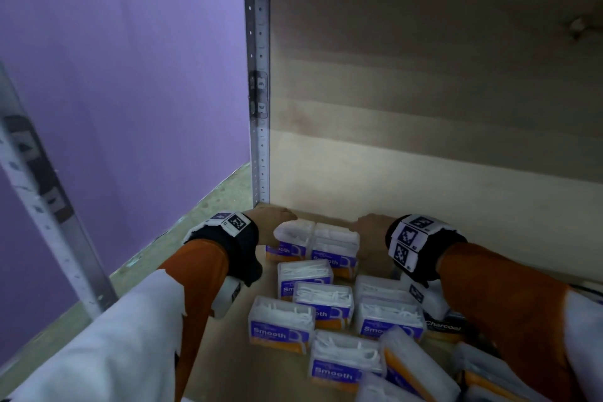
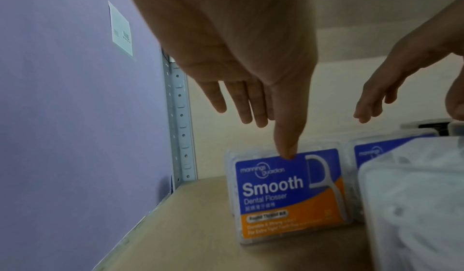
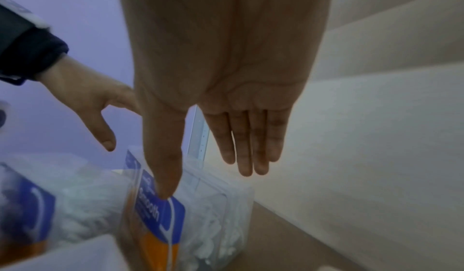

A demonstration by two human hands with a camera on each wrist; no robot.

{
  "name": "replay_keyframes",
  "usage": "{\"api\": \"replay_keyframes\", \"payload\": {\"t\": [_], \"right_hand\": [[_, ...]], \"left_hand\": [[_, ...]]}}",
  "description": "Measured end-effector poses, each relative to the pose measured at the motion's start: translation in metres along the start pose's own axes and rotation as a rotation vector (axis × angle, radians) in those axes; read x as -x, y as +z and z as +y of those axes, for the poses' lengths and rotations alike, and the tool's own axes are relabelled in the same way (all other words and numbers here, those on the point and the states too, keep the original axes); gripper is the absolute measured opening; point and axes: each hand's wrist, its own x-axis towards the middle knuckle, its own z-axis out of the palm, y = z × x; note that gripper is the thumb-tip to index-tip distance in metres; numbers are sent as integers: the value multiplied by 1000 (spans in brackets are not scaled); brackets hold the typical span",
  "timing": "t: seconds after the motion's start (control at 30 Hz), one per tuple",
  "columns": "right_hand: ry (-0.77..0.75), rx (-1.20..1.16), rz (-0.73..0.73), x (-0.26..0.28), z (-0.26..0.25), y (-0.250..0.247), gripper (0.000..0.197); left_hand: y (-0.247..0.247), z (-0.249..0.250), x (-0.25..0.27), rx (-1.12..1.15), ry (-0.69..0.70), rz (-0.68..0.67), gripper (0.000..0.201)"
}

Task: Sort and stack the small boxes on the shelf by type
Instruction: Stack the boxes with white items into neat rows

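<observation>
Two clear "Smooth" flosser boxes stand upright side by side at the back of the wooden shelf [image 1: 228, 356]: the left box [image 1: 288, 243] and the right box [image 1: 336, 248]. My left hand [image 1: 277, 215] is above the left box [image 2: 288, 194], fingers straight, thumb tip touching its top front edge. My right hand [image 1: 370, 225] hovers at the right box [image 3: 163, 219], fingers straight, thumb tip on its top edge. Neither hand grips anything. Several more Smooth boxes [image 1: 280, 323] lie loose in front, and a black "Charcoal" box [image 1: 443, 325] sits under my right forearm.
The wooden back panel [image 1: 424, 108] stands just behind the two boxes. A perforated metal upright [image 1: 260, 108] marks the shelf's left back corner, with a purple wall [image 1: 114, 92] beyond it. Bare shelf board shows to the left of the boxes.
</observation>
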Motion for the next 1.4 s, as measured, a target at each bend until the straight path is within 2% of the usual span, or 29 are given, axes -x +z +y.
{"api": "replay_keyframes", "payload": {"t": [0.07, 0.2, 0.37, 0.47, 0.57, 0.67, 0.77, 0.8, 0.83, 0.87, 0.9, 0.93, 0.97, 1.0, 1.03, 1.07, 1.13, 1.17, 1.2, 1.23, 1.27, 1.3, 1.33, 1.4], "right_hand": [[-10, -25, 4, 12, 4, 0, 63], [-15, -69, 20, 35, 3, 4, 42], [-38, -65, -173, 59, 0, 5, 56], [7, -19, -116, 72, -2, 7, 53], [15, 33, -188, 78, -3, 10, 51], [5, 5, -185, 83, -4, 9, 49], [27, 7, -84, 91, -3, 9, 49], [23, 9, -70, 96, -5, 7, 46], [28, 32, -108, 96, -5, 5, 36], [15, 8, -150, 94, -3, 6, 17], [27, -17, -179, 90, -2, 8, 11], [57, -56, -177, 92, -4, 6, 19], [53, -64, -166, 93, -2, 7, 13], [2, -68, -107, 96, 0, 8, 20], [17, -34, -76, 97, 2, 9, 37], [16, -32, -79, 98, 1, 9, 38], [27, 0, -148, 100, -2, 8, 1], [30, 5, -157, 94, 0, 10, 21], [15, 31, -186, 95, -1, 8, 29], [1, 67, -208, 93, -1, 7, 28], [-31, 96, -193, 99, -3, 5, 15], [-38, 124, -190, 101, -3, 3, 13], [-55, 138, -191, 101, -2, 3, 21], [-76, 176, -207, 103, -3, 0, 13]], "left_hand": [[-1, 3, 9, 27, 5, -5, 55], [-2, 11, 26, 77, -30, -70, 50], [-1, 23, 43, 42, -29, -105, 44], [0, 28, 50, 34, -49, -133, 44], [1, 33, 52, 19, -51, -160, 44], [1, 39, 52, 18, -53, -171, 44], [0, 43, 51, 5, -50, -181, 46], [-1, 44, 51, -4, -47, -185, 46], [-2, 45, 50, -12, -43, -188, 46], [-2, 47, 49, -18, -37, -191, 45], [-2, 48, 48, -23, -32, -194, 45], [-3, 50, 47, -28, -28, -198, 44], [-3, 51, 46, -34, -25, -203, 44], [-3, 52, 45, -42, -24, -206, 44], [-2, 53, 43, -52, -25, -209, 44], [-2, 54, 42, -61, -27, -212, 45], [0, 54, 39, -75, -28, -223, 47], [1, 55, 38, -81, -28, -227, 48], [1, 55, 37, -86, -26, -232, 48], [0, 55, 35, -87, -23, -237, 48], [0, 55, 34, -87, -21, -240, 48], [-1, 55, 33, -85, -20, -243, 48], [-2, 56, 32, -87, -18, -245, 48], [-3, 56, 31, -100, -11, -247, 47]]}}
